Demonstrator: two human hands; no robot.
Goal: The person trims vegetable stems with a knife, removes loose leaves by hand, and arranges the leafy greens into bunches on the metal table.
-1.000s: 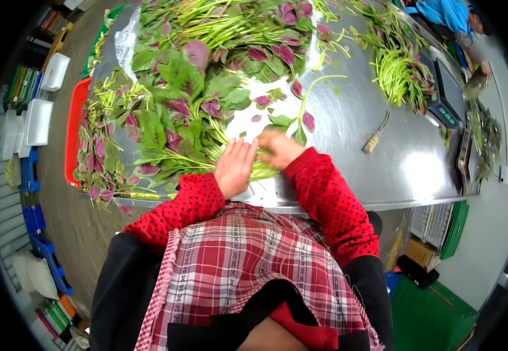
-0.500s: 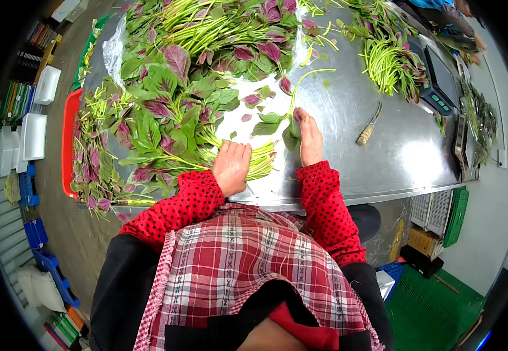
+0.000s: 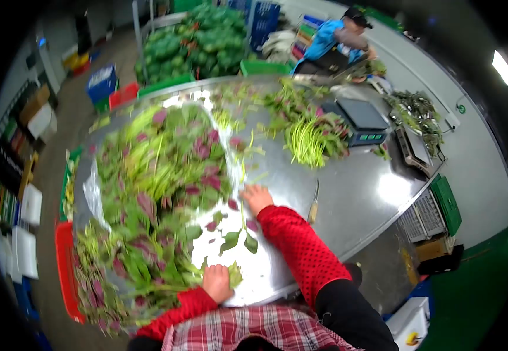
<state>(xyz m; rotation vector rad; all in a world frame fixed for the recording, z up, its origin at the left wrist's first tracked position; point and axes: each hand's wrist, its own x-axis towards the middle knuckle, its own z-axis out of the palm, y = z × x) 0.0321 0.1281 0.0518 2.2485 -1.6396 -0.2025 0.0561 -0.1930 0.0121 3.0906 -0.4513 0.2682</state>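
Observation:
My left hand (image 3: 217,283) is closed round the stem ends of a bunch of leafy greens (image 3: 160,251) at the near side of the metal table. Farther forward, my right hand (image 3: 256,198) reaches over the table beside a single long stem (image 3: 243,217); its fingers are apart and nothing shows in them. A large pile of green and purple leaves (image 3: 160,158) lies on clear plastic left of my right hand. To the right rests a small curved knife (image 3: 313,212) with a light handle.
Another bunch (image 3: 309,140) lies by a digital scale (image 3: 362,121) at the back right. A co-worker in blue (image 3: 330,44) is beyond the table. A red crate (image 3: 65,272) stands at the left edge, and green produce (image 3: 198,41) is heaped behind.
The view has tilted up and shows more of the room. My right hand has left the stem ends and moved forward, away from me. My left hand stays on the bunch.

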